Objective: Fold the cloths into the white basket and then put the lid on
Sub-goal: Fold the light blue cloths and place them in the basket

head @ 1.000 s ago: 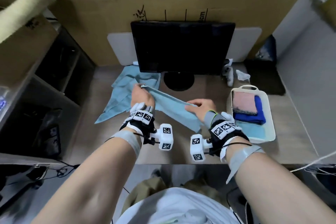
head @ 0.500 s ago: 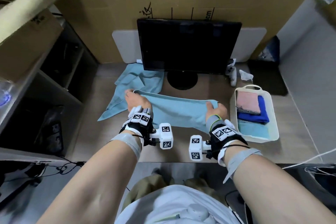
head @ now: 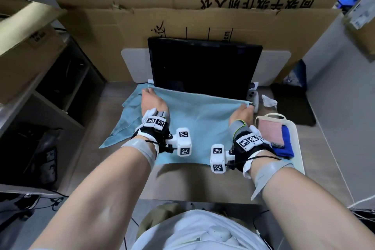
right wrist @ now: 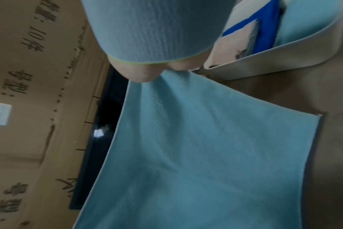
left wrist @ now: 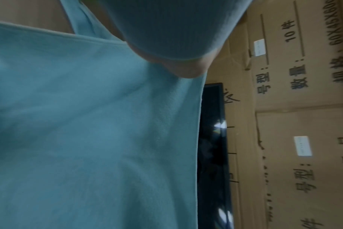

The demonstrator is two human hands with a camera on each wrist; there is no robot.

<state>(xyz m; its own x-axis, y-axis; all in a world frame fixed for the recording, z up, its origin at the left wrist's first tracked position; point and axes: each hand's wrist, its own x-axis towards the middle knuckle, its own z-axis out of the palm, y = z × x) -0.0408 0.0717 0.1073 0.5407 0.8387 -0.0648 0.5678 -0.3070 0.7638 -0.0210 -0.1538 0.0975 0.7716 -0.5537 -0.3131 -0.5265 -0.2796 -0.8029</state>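
A light blue cloth (head: 198, 124) hangs stretched between my two hands over the desk, in front of the monitor. My left hand (head: 151, 99) pinches its upper left corner, and my right hand (head: 243, 111) pinches its upper right corner. Both wrist views show the cloth (left wrist: 88, 131) (right wrist: 206, 147) draping down from the held corners. The white basket (head: 296, 134) (right wrist: 284, 51) sits on the desk at the right, holding a folded pink cloth (head: 271, 133), a dark blue cloth (head: 287, 144) and a light blue one. A white lid (head: 134, 65) leans against the cardboard behind the monitor.
Another light blue cloth (head: 125, 126) lies on the desk under and left of the held one. A black monitor (head: 203, 67) stands close behind my hands. Cardboard boxes (head: 203, 18) wall the back. Dark shelving (head: 60, 91) is at the left. A crumpled tissue (head: 268, 101) lies right of the monitor.
My hands have moved apart and away from me, lifting the cloth and spreading it from a narrow bunched band into a wide flat sheet. My right hand slid along its edge to the corner.
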